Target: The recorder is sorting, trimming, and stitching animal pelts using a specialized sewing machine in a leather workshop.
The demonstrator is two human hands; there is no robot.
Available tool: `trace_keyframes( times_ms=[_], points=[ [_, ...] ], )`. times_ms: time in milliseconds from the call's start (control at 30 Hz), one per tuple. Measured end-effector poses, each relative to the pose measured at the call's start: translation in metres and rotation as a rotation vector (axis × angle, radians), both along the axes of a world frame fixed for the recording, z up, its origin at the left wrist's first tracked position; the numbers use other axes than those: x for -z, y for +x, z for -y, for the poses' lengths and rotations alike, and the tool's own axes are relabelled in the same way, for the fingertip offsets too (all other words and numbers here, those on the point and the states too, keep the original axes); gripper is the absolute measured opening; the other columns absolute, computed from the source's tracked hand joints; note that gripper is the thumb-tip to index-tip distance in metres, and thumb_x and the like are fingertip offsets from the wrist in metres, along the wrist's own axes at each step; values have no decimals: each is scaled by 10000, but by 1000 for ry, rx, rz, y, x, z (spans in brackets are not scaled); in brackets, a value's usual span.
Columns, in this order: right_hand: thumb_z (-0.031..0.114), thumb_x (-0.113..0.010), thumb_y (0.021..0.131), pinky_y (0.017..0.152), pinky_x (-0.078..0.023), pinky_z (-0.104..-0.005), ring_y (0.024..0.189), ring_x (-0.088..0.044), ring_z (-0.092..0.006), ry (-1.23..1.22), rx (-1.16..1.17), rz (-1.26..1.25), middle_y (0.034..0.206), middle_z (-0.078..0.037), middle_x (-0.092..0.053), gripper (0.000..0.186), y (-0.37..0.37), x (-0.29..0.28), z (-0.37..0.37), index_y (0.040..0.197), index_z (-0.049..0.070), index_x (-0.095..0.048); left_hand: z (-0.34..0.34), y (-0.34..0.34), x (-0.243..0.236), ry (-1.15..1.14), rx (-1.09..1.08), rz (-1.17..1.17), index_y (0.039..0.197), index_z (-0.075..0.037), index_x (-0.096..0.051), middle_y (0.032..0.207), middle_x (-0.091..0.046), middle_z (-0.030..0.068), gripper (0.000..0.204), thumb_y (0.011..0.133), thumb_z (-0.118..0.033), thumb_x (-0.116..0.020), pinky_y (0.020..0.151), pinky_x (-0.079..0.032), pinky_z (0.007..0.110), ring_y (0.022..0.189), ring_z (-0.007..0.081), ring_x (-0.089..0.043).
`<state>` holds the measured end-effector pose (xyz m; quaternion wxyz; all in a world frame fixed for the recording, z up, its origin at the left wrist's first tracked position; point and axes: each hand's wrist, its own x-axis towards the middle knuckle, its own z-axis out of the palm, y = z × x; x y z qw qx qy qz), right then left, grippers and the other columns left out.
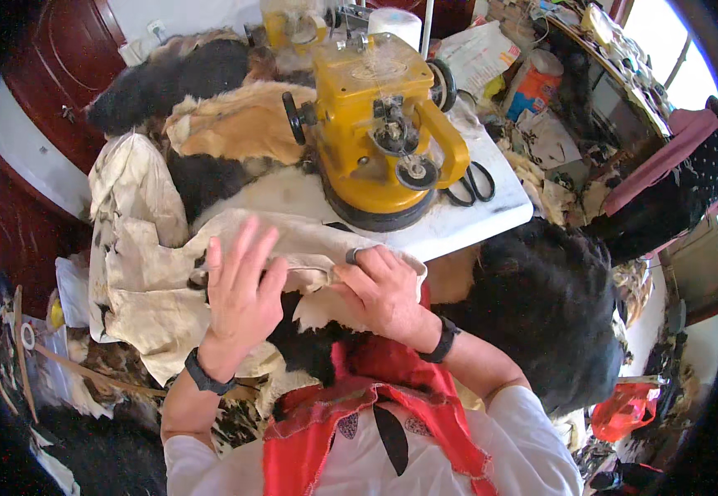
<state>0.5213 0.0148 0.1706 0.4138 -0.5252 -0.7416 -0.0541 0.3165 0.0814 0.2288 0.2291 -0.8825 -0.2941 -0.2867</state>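
Note:
A large cream hide [152,264], with dark fur showing at its edges, drapes over the table's near edge in front of me. My left hand [245,289] is over the hide with its fingers spread and slightly blurred; nothing is in its grasp. To its right, my right hand [385,291] has its fingers curled round a folded edge of the same hide. A metal ring sits on one of its fingers. Beyond both hands stands a yellow fur sewing machine [371,124] with a dark round base. Black-handled scissors [473,183] lie at its right side.
The white tabletop [487,217] ends close by my right hand. Tan fur [239,124] and black fur [173,78] lie behind the hide. A big black fur [532,314] hangs at the right. An orange-and-blue container [534,81] and a red bag [625,411] are farther off.

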Motion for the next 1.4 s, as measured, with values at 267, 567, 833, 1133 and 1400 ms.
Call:
trace_keyframes(
  times_ms=[267, 567, 833, 1133, 1400],
  points=[
    [80, -758, 734, 628, -521, -355, 741, -631, -266, -112, -98, -373, 854, -83, -572, 322, 25, -50, 18, 1038, 80, -652, -6, 3, -43, 4, 312, 49, 898, -132, -714, 774, -618, -24, 198, 701, -105, -712, 563, -441, 310, 631, 167, -532],
    [160, -793, 781, 604, -470, -364, 656, -595, -277, -194, -208, -424, 730, -94, -604, 266, 37, -30, 16, 1019, 54, -739, -4, 22, -34, -84, 377, 51, 939, -126, -718, 799, -629, -18, 267, 676, -78, -730, 559, -451, 317, 642, 172, -538],
    [79, -784, 763, 565, -455, -328, 613, -596, -237, -142, -141, -447, 693, -76, -600, 191, 23, -22, 2, 948, 61, -743, 0, 12, -18, -443, 197, 194, 982, -82, -720, 801, -661, 62, 271, 721, -22, -758, 603, -485, 349, 699, 247, -592],
    [91, -787, 783, 598, -474, -315, 655, -632, -208, -205, -226, -661, 750, -100, -673, 178, 25, -13, -5, 946, 40, -740, 6, 11, -13, -565, 233, 300, 944, -57, -744, 808, -672, 88, 230, 727, 19, -753, 641, -500, 338, 724, 258, -618],
    [267, -707, 876, 587, -500, -415, 650, -637, -346, -103, -23, -337, 718, -134, -649, 205, 34, -6, -10, 950, 76, -705, -26, 24, -23, -540, 243, 359, 933, -53, -740, 801, -666, 97, 216, 746, 49, -712, 653, -509, 356, 732, 269, -617]
  ],
)
